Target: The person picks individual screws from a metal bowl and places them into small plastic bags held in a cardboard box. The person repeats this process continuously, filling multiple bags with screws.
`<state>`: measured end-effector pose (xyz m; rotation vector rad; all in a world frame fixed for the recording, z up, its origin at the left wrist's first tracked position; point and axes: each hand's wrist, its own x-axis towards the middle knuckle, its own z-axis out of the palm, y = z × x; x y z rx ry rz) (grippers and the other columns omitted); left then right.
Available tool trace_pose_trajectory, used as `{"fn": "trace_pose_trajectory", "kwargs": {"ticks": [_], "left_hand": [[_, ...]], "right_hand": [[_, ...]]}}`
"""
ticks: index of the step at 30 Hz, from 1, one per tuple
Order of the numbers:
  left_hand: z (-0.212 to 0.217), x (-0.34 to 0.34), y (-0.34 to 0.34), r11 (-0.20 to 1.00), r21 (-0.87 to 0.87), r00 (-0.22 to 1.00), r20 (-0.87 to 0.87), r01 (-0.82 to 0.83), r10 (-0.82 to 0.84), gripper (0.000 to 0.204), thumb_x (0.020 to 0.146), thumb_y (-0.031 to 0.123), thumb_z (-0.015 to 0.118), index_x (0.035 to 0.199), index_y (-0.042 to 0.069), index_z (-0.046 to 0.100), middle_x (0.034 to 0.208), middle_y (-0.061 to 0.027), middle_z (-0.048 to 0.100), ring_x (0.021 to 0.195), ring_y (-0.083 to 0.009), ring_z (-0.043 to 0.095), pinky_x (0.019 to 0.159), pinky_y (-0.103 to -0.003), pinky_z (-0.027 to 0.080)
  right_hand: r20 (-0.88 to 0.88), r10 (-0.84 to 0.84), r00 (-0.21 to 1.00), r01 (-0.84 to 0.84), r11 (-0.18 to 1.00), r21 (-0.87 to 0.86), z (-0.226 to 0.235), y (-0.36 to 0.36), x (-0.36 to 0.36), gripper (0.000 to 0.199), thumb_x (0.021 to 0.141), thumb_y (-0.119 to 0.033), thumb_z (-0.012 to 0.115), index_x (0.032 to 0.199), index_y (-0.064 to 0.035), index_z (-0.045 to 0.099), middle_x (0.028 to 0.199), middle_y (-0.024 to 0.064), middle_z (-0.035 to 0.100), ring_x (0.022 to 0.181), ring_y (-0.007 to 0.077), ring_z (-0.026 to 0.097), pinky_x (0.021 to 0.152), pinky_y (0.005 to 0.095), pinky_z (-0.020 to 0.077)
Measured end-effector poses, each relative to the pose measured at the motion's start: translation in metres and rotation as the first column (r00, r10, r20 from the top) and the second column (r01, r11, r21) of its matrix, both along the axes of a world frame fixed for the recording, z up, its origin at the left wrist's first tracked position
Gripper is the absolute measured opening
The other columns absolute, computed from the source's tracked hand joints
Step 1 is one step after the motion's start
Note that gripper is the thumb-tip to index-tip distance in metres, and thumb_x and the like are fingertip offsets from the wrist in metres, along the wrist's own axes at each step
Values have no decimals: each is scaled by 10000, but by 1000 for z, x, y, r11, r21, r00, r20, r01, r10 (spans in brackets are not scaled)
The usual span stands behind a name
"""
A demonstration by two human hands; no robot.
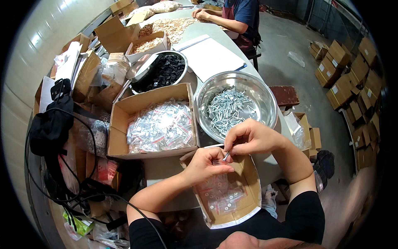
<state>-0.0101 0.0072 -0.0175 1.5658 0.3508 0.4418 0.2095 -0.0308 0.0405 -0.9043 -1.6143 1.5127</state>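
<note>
Over a shallow cardboard tray (251, 182), my two hands meet at its far end. My left hand (206, 164) is closed on a small clear plastic bag (217, 163), mostly hidden by the fingers. My right hand (250, 137) pinches at the bag's mouth, where a silver screw (226, 156) shows between the hands. Inside the tray lie several clear bags (226, 202) with small round white pieces in them. Just beyond my right hand stands a steel bowl (265, 99) holding a heap of screws (229, 108).
Left of the bowl, a cardboard box (124, 112) is full of filled clear bags (161, 126). Behind it is a bowl of black parts (166, 70). White paper (211, 56) lies farther back. A co-worker (240, 18) sits at the far end. Black cables (95, 157) hang at left.
</note>
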Motion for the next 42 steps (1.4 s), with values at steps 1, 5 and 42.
{"fn": "trace_pose_trajectory", "kwargs": {"ticks": [1,5,42], "left_hand": [[2,0,0,1000,19,998,-59,-5,6,223,783,119,792,797,-12,612,880,-54,632,816,-104,575,726,-267,479],[4,3,0,988,150,1000,-20,24,-21,281,768,155,807,915,-12,636,882,-35,630,795,-89,558,709,-256,470],[7,-2,-16,938,-154,935,128,-309,329,117,948,98,581,916,-13,602,752,1,613,643,-32,526,568,-187,431]], "right_hand": [[55,-12,998,10,999,43,1,-1,-2,110,820,-6,646,923,25,671,833,48,686,749,79,637,670,224,508],[262,-69,962,-5,962,272,5,-4,-10,148,757,-29,668,903,-17,690,781,73,675,699,126,648,640,261,510],[319,-32,947,38,999,-12,-1,1,-13,216,826,-205,671,844,7,638,717,42,629,658,75,563,587,237,446]]}}
